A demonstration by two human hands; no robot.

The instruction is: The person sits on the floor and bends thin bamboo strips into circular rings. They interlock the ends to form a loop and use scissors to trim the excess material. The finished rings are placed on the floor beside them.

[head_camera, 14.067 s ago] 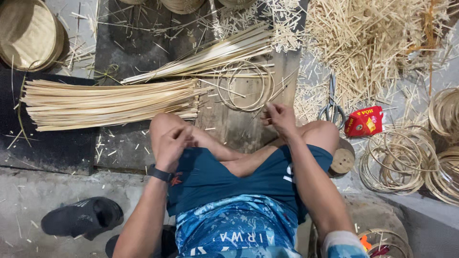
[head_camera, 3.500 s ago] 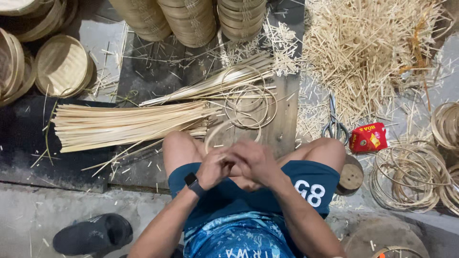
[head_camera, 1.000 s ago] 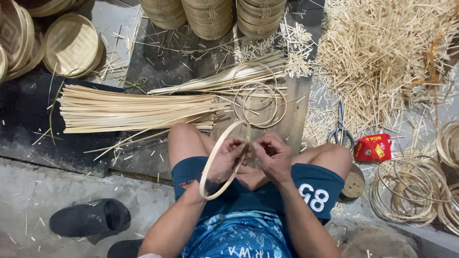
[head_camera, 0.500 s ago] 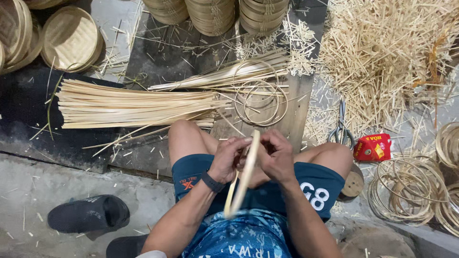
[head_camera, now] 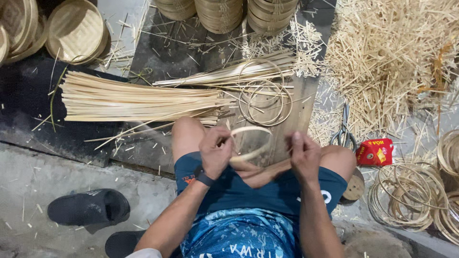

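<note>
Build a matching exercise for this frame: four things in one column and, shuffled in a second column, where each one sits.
Things:
1. bamboo ring
2. scissors
3. red packet
4. black sandal

Places:
A. on the concrete at lower left
B. between the left hand and the right hand
C. beside the right knee, next to the coiled hoops
D. on the floor at the edge of the splinter pile

Pairs: 1-B, 2-D, 3-C, 4-A

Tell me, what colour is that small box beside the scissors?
Red with yellow print: the small box, clearest in the head view.
</note>
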